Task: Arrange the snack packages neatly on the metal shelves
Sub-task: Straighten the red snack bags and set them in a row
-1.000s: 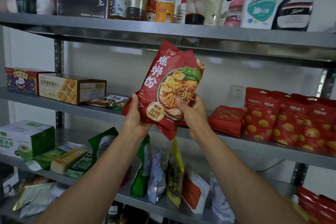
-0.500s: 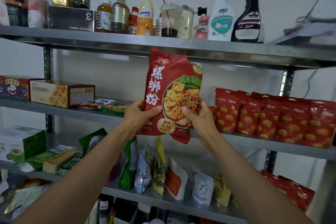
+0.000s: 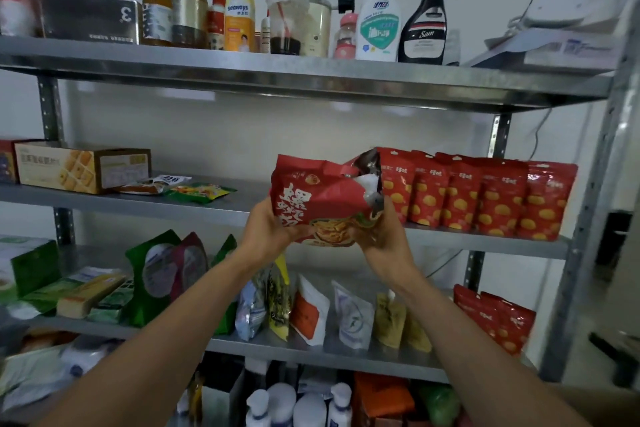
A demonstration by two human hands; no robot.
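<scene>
- Holding the big red plastic noodle packet with white lettering (image 3: pixel 322 204) up in front of the middle grey metal shelf (image 3: pixel 214 210), as the head view shows. It is just left of the row of red stand-up pouches with yellow dots (image 3: pixel 485 198). Whether its base touches the shelf yet I cannot tell.
- My left hand (image 3: pixel 266 232) has its fingers curled round the packet's lower left edge. My right hand (image 3: pixel 381 236) grips the lower right corner the same way. I use both, I think, because the bag is wide and floppy and would sag from a single grip.
- The packet's top tips away from me toward the back of the shelf, probably so I can stand it beside the pouches.
- Its upper right corner looks crumpled, dark and silvery. It may be a fold or a second packet behind; I cannot tell.
- Bare metal lies left of the pouches, which suits this slot. Further left lie two small flat packets (image 3: pixel 173 185) and a tan cardboard biscuit box (image 3: pixel 83 170).
- On the shelf below, mixed pouches (image 3: pixel 311 308) stand facing out, the order I am after.
- The risk I see is knocking the nearest dotted pouch as the packet goes in.
</scene>
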